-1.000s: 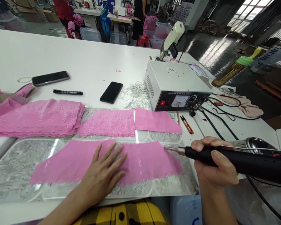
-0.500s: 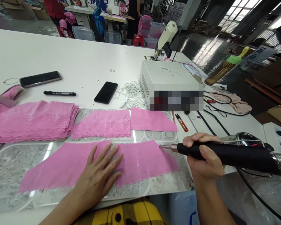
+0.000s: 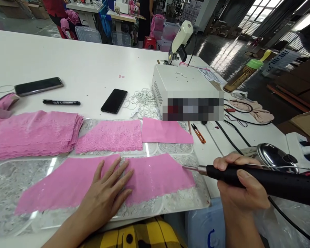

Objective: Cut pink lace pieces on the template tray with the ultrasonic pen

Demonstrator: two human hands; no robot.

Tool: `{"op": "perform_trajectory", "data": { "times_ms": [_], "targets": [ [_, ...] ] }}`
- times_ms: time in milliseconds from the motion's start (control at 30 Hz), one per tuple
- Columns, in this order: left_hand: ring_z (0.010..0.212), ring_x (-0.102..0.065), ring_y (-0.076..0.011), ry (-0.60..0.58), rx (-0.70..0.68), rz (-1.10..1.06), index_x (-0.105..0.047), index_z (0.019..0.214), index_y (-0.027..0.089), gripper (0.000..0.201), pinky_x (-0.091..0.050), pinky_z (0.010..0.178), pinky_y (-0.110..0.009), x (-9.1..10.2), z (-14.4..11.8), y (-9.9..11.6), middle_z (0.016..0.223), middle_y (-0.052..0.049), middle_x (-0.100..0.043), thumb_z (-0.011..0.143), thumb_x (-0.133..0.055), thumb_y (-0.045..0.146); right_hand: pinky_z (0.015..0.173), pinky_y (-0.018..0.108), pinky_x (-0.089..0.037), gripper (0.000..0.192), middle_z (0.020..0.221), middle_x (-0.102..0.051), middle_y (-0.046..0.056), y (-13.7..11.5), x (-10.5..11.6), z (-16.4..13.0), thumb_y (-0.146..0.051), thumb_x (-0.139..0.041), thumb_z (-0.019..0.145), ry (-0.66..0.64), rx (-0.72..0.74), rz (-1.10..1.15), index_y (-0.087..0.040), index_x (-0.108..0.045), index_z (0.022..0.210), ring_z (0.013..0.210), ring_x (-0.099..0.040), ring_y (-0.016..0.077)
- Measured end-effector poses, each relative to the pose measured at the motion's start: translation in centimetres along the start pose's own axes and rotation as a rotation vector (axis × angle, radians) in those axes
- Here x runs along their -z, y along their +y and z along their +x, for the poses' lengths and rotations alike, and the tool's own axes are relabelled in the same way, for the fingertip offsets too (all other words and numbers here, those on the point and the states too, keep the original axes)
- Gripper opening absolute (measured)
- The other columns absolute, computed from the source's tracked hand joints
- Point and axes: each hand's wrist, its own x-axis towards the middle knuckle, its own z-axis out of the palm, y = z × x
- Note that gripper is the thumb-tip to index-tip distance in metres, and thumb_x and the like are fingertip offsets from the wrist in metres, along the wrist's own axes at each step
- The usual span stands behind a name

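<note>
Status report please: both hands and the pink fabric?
Left hand flat on pink lace strip. Right hand grips black cutting tool, tip at strip's right edge. Nothing between.

On the counter (image 3: 93, 69) a clear sheet (image 3: 5, 186) lies nearest, with a lace strip (image 3: 157, 175) on it. Behind the strip, from left to right: a lace stack (image 3: 33, 132), a lace piece (image 3: 111, 136), a cloth piece (image 3: 165, 131). Snips (image 3: 197, 133) lie right of that. Further back are two phones (image 3: 38, 85) (image 3: 114, 100) with a pen (image 3: 61, 102) between them, then a pile of elastic loops (image 3: 143, 100) left of the machine box (image 3: 186, 91).
</note>
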Motion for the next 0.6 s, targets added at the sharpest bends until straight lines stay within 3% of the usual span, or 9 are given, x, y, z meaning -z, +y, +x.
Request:
{"op": "perform_trajectory", "data": {
  "times_ms": [400,600],
  "targets": [
    [0.149,-0.025,-0.0304,-0.020,-0.013,0.008,-0.052,0.139,0.017,0.044,-0.008,0.122,-0.054,0.1,0.0,-0.1,0.150,-0.011,-0.046,0.097,-0.051,0.030,0.045,0.034,-0.045,0.009,0.064,-0.058,0.000,0.2,0.1,-0.1,-0.024,-0.061,0.057,-0.075,0.018,-0.008,-0.020,-0.062,0.065,0.046,-0.053,0.0146],
    [0.149,-0.023,-0.0308,-0.022,-0.004,-0.003,-0.050,0.140,0.018,0.045,-0.008,0.122,-0.055,0.0,0.1,-0.1,0.151,-0.011,-0.045,0.097,-0.049,0.031,0.046,0.033,-0.043,0.013,0.065,-0.058,-0.001,-0.5,1.3,0.2,-0.025,-0.057,0.053,0.046,0.015,-0.026,-0.020,-0.062,0.065,0.046,-0.050,0.0137]
  ]
}}
